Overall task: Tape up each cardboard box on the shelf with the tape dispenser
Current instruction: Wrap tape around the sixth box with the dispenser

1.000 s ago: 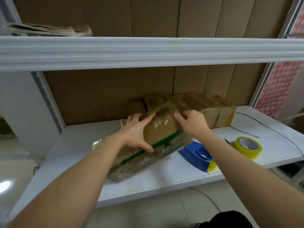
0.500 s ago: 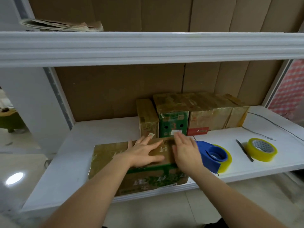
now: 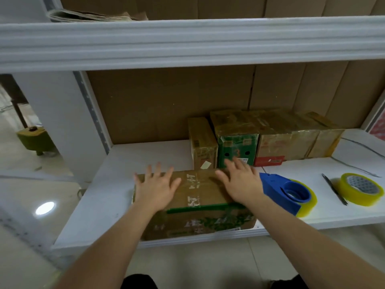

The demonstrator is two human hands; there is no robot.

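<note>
Both hands lie flat on top of the big cardboard box at lower centre of the frame. Left hand sits on the box's left part, fingers straight and spread, palm down, gripping nothing. Right hand sits on the box's right part, fingers also straight & spread, nothing pinched; slightly blurred. The box lies at the front edge of the white shelf, w/ a green strip along its top front edge and green print on the front face. Top looks glossy w/ clear tape, but can't tell if the seam is fully taped.

Just right of the box, touching or nearly touching the right hand's wrist side, lies the blue tape dispenser w/ a yellowish roll loaded. Further right, a black pen, then a spare tape roll flat on the shelf near the right edge of the frame.

Behind the big box, centre-right, a row of smaller boxes stands against the brown back panel: a narrow brown box, a green-faced box, then a wider taped box w/ a red band. A thin dark cable runs over the shelf at far right.

Upper left of the frame: folded paper on the upper shelf. Mid left, on the floor beyond the shelf: a green object, too small to ID.
</note>
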